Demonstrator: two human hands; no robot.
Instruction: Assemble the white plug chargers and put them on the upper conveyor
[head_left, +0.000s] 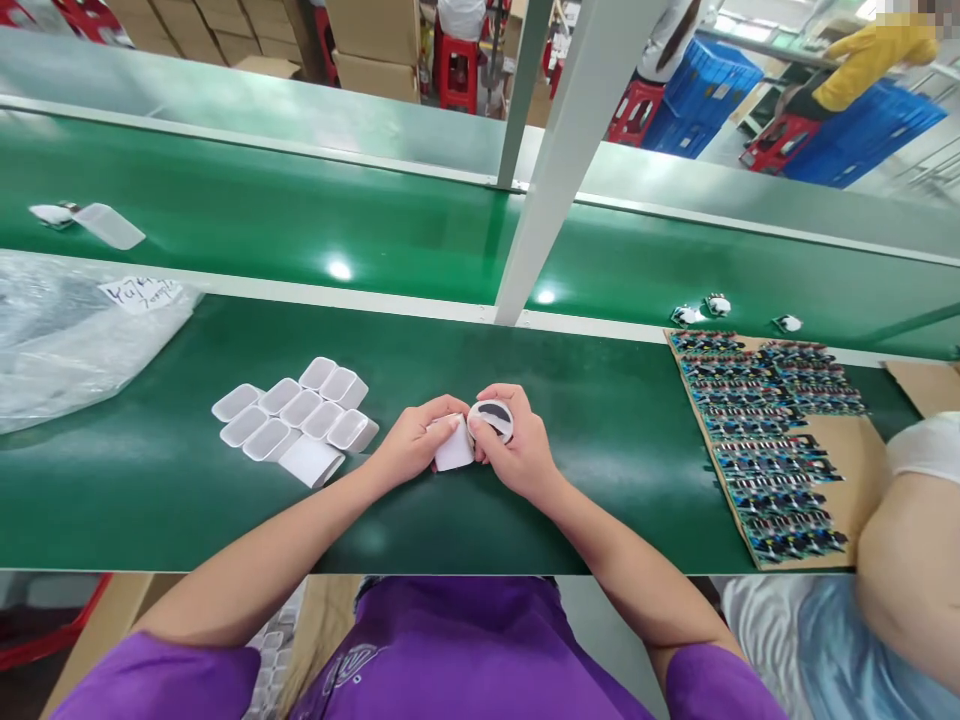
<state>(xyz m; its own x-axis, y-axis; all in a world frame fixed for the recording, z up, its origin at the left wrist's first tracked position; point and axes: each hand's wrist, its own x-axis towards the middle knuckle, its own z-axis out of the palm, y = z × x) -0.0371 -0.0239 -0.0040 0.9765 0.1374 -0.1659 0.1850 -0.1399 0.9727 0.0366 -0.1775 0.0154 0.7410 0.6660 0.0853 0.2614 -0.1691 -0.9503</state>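
Observation:
My left hand is closed around a small white plastic casing above the green bench. Close against it, my right hand grips a round white part with a dark curved patch on its face. The two pieces meet or nearly meet between my fingers; the exact contact is hidden. To the left of my left hand stands a cluster of several open white casings, mouths up. One more casing lies on its side at the cluster's near edge.
Several rows of circuit boards lie on a cardboard sheet at right, beside a co-worker's arm. A clear plastic bag lies at left. An upright white post rises behind my hands. Small white parts sit on the belt.

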